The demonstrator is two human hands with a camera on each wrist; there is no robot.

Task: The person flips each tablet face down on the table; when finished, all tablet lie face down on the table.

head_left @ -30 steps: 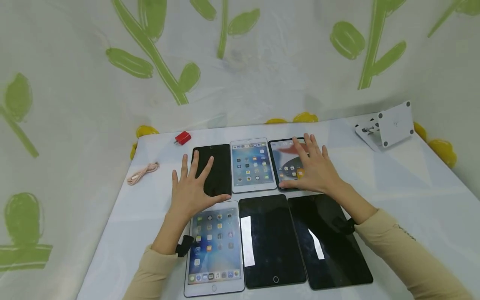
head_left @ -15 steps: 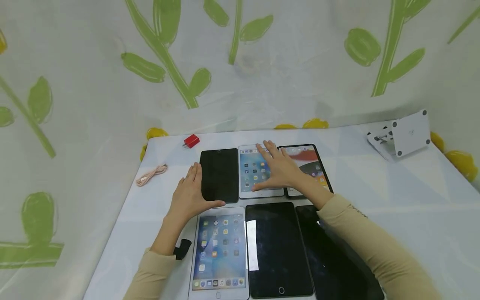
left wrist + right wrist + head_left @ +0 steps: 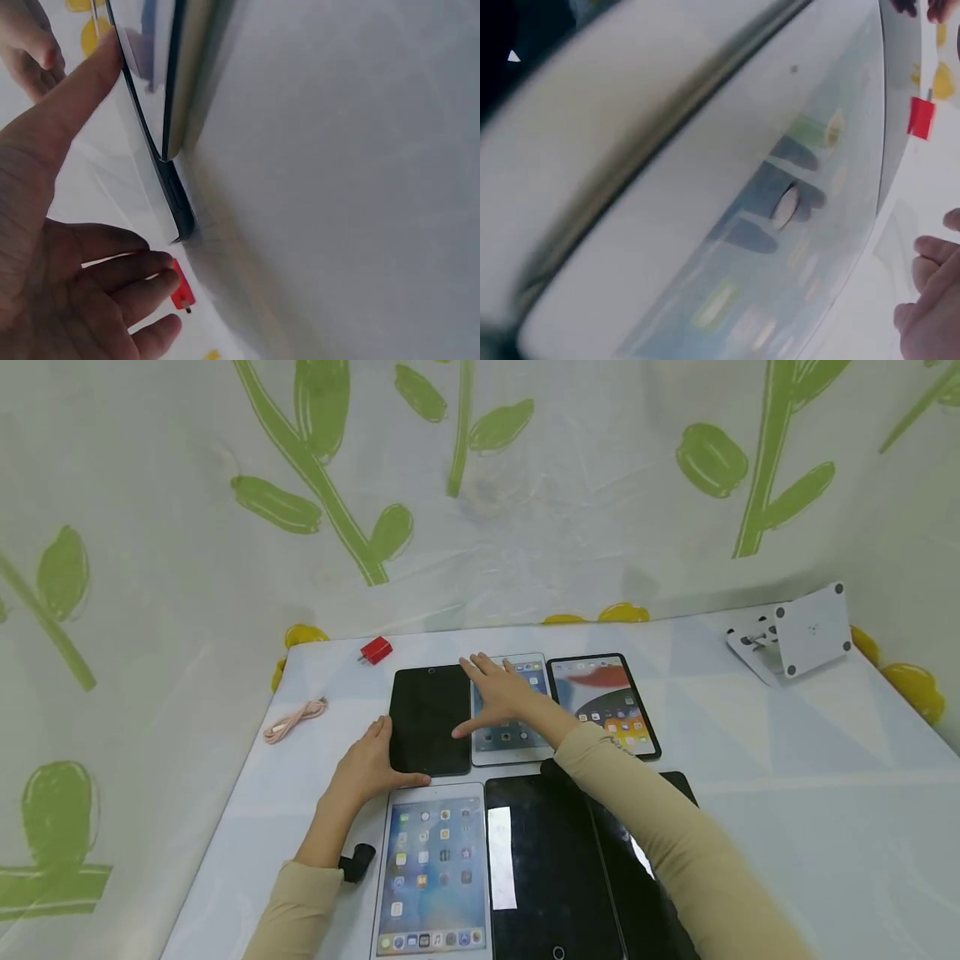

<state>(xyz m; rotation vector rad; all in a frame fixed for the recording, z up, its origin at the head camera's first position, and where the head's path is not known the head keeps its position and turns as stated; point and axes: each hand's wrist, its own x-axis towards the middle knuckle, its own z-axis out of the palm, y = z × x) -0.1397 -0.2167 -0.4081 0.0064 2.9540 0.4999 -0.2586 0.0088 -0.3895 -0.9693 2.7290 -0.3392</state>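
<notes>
Six tablets lie in two rows. My left hand (image 3: 367, 768) is at the left side of the small black tablet (image 3: 427, 714) in the back row, fingers along its edge and thumb stretched by its near corner. Spread above the small white tablet (image 3: 521, 739), my right hand (image 3: 495, 697) has its thumb over the black tablet's right edge. Right of these lies a black-rimmed tablet (image 3: 603, 710) with a lit screen. A larger white tablet (image 3: 431, 877) and two larger black ones form the front row, the rightmost black tablet (image 3: 630, 902) partly under my right sleeve.
A red charger plug (image 3: 376, 650) sits at the back left of the white table (image 3: 787, 752). Near the left edge is a bundled pink cable (image 3: 296, 720). A white stand (image 3: 813, 628) with dark round pads stands at the back right.
My right hand has moved left from the lit black-rimmed tablet across to the small white one. The left hand has drawn slightly back, its spread fingers coming together beside the black tablet.
</notes>
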